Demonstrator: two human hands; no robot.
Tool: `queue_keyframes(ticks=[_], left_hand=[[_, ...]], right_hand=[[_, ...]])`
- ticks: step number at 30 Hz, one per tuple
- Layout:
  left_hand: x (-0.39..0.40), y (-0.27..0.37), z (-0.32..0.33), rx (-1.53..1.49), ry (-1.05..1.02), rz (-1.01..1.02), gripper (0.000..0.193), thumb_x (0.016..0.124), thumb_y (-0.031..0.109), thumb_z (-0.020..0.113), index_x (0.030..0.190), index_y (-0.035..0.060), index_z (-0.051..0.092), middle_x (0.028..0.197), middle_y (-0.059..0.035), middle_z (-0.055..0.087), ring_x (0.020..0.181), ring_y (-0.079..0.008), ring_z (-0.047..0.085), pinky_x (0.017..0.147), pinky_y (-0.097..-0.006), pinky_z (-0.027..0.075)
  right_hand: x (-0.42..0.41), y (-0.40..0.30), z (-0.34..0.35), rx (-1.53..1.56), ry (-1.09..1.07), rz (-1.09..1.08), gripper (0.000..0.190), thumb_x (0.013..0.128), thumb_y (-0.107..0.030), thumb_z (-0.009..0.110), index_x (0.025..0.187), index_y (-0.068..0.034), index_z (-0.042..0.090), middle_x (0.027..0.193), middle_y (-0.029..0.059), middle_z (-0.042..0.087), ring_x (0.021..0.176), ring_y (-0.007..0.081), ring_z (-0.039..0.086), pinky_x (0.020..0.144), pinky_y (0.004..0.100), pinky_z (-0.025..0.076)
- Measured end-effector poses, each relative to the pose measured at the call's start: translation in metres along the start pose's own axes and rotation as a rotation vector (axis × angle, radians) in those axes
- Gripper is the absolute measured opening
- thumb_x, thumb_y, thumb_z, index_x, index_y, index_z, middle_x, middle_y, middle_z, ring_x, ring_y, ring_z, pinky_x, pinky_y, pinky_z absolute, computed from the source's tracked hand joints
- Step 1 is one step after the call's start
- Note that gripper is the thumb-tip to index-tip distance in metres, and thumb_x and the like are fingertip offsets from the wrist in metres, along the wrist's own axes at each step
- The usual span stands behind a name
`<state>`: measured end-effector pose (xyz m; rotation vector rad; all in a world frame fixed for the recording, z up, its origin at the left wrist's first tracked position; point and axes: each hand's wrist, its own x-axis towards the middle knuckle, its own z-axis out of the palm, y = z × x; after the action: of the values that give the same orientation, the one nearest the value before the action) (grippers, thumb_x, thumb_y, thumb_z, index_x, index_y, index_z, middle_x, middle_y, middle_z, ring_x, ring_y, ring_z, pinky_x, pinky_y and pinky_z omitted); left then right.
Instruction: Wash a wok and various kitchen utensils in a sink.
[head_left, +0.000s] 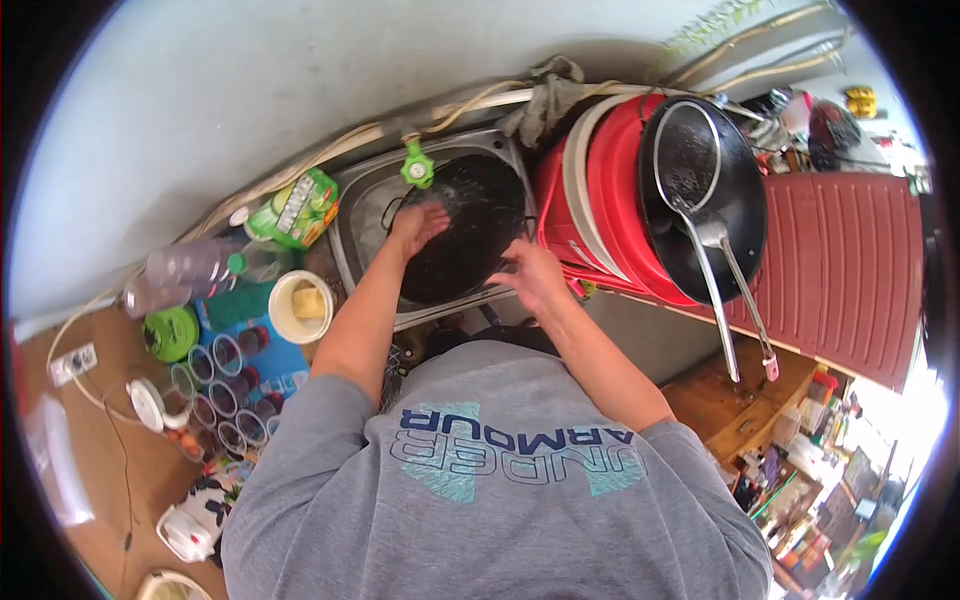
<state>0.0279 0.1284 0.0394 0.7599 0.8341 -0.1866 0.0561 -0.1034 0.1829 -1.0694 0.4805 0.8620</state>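
A black wok (472, 217) fills most of the stainless steel sink (358, 196), its inside wet. A tap with a green knob (417, 166) is above it, and water seems to splash below. My left hand (420, 227) is over the wok's left part, just under the tap, fingers extended and holding nothing. At the wok's right edge is my right hand (534, 271), thumb and fingers apart about the rim; whether it grips the rim is unclear. A thin wire handle (388, 214) shows at the wok's left side.
Right of the sink, red buckets (611, 195) carry another black wok (742, 225) with a strainer (687, 156) and a ladle (739, 281). To the left are a green refill pouch (294, 208), a white tub with a yellow sponge (307, 304), plastic bottles (191, 262) and several clear cups (223, 397).
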Motion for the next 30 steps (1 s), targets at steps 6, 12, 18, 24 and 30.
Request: queue_keyframes(ticks=[6, 12, 18, 24, 30], left_hand=[[0.074, -0.002, 0.015, -0.376, 0.067, 0.171, 0.042, 0.100, 0.023, 0.037, 0.126, -0.0086, 0.045, 0.123, -0.0250, 0.054, 0.113, -0.0381, 0.054, 0.099, -0.0456, 0.045], [0.081, 0.007, 0.009, -0.327, 0.208, 0.056, 0.039, 0.100, 0.023, 0.038, 0.124, -0.0065, 0.049, 0.126, -0.0237, 0.053, 0.114, -0.0360, 0.055, 0.100, -0.0453, 0.046], [0.075, 0.010, 0.036, -0.063, -0.232, -0.111, 0.035, 0.098, 0.025, 0.047, 0.120, -0.0015, 0.054, 0.117, -0.0189, 0.059, 0.101, -0.0318, 0.061, 0.088, -0.0393, 0.052], [0.077, 0.001, 0.024, -0.174, -0.389, 0.127, 0.028, 0.097, 0.018, 0.047, 0.112, -0.0023, 0.059, 0.103, -0.0180, 0.065, 0.097, -0.0327, 0.064, 0.090, -0.0424, 0.052], [0.071, 0.006, -0.003, -0.307, -0.117, 0.144, 0.029, 0.098, 0.019, 0.046, 0.113, -0.0025, 0.058, 0.109, -0.0171, 0.064, 0.099, -0.0330, 0.063, 0.093, -0.0423, 0.050]], right_hand=[[-0.002, 0.003, -0.007, 0.007, 0.014, -0.032, 0.015, 0.075, 0.000, 0.061, 0.088, -0.002, 0.055, 0.088, 0.0078, 0.053, 0.082, 0.0231, 0.057, 0.058, 0.0468, 0.056], [0.007, 0.006, -0.009, 0.078, 0.052, 0.068, 0.008, 0.074, 0.001, 0.061, 0.080, -0.001, 0.056, 0.085, 0.0085, 0.050, 0.081, 0.0241, 0.054, 0.061, 0.0530, 0.056], [0.015, 0.018, -0.003, 0.064, 0.064, 0.133, 0.007, 0.073, 0.000, 0.061, 0.078, 0.000, 0.056, 0.085, 0.0091, 0.049, 0.081, 0.0261, 0.053, 0.061, 0.0545, 0.055], [0.023, 0.029, 0.012, 0.047, 0.061, 0.142, 0.007, 0.073, -0.002, 0.062, 0.076, 0.001, 0.055, 0.086, 0.0094, 0.048, 0.081, 0.0274, 0.052, 0.059, 0.0527, 0.055], [0.019, 0.028, 0.030, -0.031, 0.038, 0.164, 0.006, 0.074, 0.000, 0.060, 0.078, -0.001, 0.056, 0.084, 0.0084, 0.049, 0.079, 0.0251, 0.054, 0.061, 0.0538, 0.055]])
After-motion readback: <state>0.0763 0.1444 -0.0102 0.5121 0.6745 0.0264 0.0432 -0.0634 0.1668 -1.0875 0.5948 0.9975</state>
